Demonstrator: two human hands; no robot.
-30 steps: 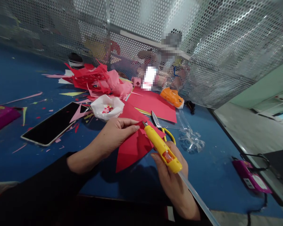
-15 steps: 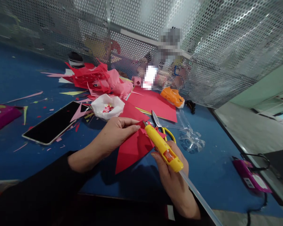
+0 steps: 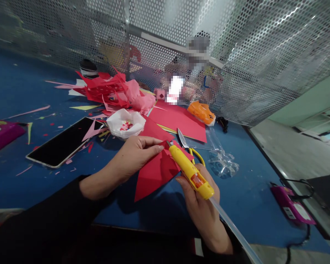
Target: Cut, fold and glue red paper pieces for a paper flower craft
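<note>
My left hand (image 3: 136, 156) pinches a piece of folded red paper (image 3: 156, 174) between thumb and fingers; its pointed lower end hangs toward me. In my right hand (image 3: 202, 205) is a yellow glue gun (image 3: 184, 165), with a long clear glue stick (image 3: 231, 223) running out of its back end. The gun's metal nozzle rests at the paper's upper edge, close to my left fingertips; whether it touches cannot be made out. Just behind the gun lies a pair of scissors (image 3: 183, 138) with yellow handles, partly hidden by gun and paper.
A white paper-lined bowl (image 3: 117, 126) holds small cut pieces. Around it lie a phone (image 3: 66, 141), red and pink paper scraps (image 3: 107, 88), red sheets (image 3: 178, 119), an orange packet (image 3: 202, 112) and clear plastic (image 3: 222, 163). Purple boxes (image 3: 293, 205) sit at both sides. A perforated metal screen (image 3: 159, 22) stands behind.
Almost nothing differs. Both hands, the red paper and the glue gun hold nearly the same place; the view has shifted very slightly.
</note>
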